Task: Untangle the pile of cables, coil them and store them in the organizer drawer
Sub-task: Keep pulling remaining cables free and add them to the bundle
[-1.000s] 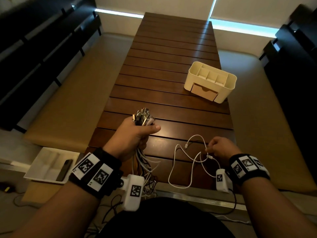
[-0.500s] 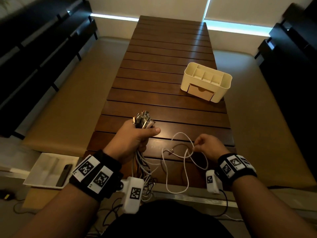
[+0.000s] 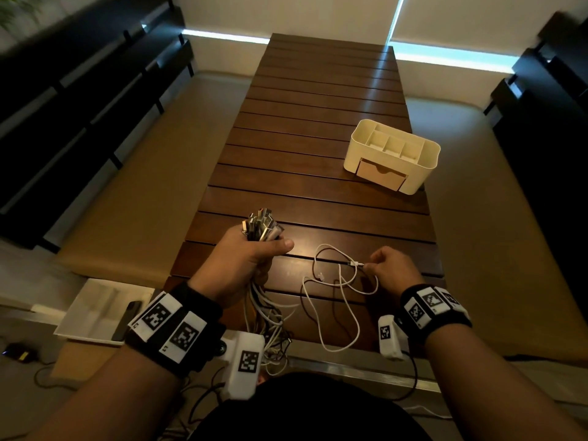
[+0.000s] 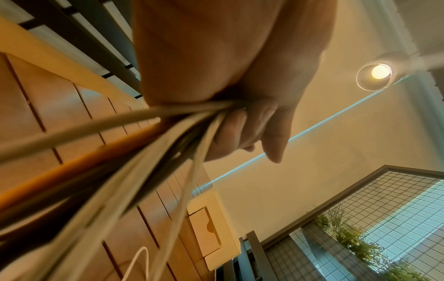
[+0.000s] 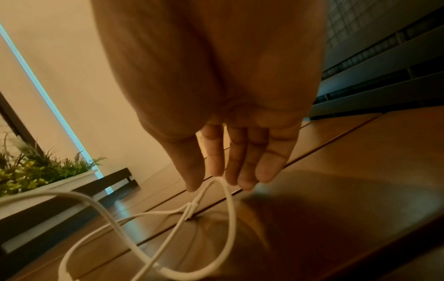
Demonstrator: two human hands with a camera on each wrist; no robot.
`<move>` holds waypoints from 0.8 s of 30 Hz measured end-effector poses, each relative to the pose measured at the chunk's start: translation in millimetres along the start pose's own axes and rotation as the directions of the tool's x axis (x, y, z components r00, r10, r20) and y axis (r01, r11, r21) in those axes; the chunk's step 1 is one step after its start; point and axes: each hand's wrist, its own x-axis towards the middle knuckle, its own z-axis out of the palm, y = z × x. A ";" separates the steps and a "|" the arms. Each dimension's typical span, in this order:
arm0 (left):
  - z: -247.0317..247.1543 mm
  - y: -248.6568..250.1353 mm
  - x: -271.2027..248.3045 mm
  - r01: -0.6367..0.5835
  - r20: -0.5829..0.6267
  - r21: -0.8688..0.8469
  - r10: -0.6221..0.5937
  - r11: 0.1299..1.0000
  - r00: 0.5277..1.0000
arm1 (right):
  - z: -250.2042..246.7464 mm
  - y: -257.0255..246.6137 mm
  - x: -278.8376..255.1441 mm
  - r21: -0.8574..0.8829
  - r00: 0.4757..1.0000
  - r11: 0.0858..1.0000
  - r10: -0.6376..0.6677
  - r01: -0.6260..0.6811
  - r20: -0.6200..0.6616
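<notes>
My left hand is fisted around a bundle of cables, with several metal plugs sticking up above the fist. The rest of the bundle hangs below the hand over the table's near edge. The left wrist view shows the fingers curled round the white and dark cords. My right hand pinches a single white cable just behind its plug, and its loops lie on the wood. In the right wrist view, thumb and forefinger hold that cable. The cream organizer stands far right, its drawer closed.
The slatted wooden table runs away from me between two beige padded benches. A white tray holding a dark phone sits on the floor at my left. Dark shelving lines both sides.
My right hand has drawn the white cable leftward then back, rearranging its loops; one plug end now sticks out left of the fingers. The left hand holds the bundle still.
</notes>
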 end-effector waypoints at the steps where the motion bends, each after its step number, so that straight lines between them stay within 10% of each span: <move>1: 0.4 0.0 0.1 -0.001 -0.004 -0.001 0.001 1.000 1.000 | 2.2 1.1 0.5 -0.021 1.000 1.000 0.014 -0.014 0.020; 12: 2.6 -1.1 3.7 -0.031 -0.017 -0.040 0.030 0.999 0.999 | -14.4 -11.3 -2.8 0.264 0.973 0.964 0.066 -0.005 -0.220; 18: 5.4 -4.4 9.9 -0.059 -0.056 -0.178 0.049 0.982 0.997 | -33.3 -80.8 -48.9 0.638 0.949 0.706 -0.279 0.308 -0.150; 24: 7.5 -4.5 14.0 -0.109 -0.083 -0.186 0.095 0.977 0.992 | -21.5 -129.3 -91.6 0.714 0.795 0.547 -0.606 0.437 -0.022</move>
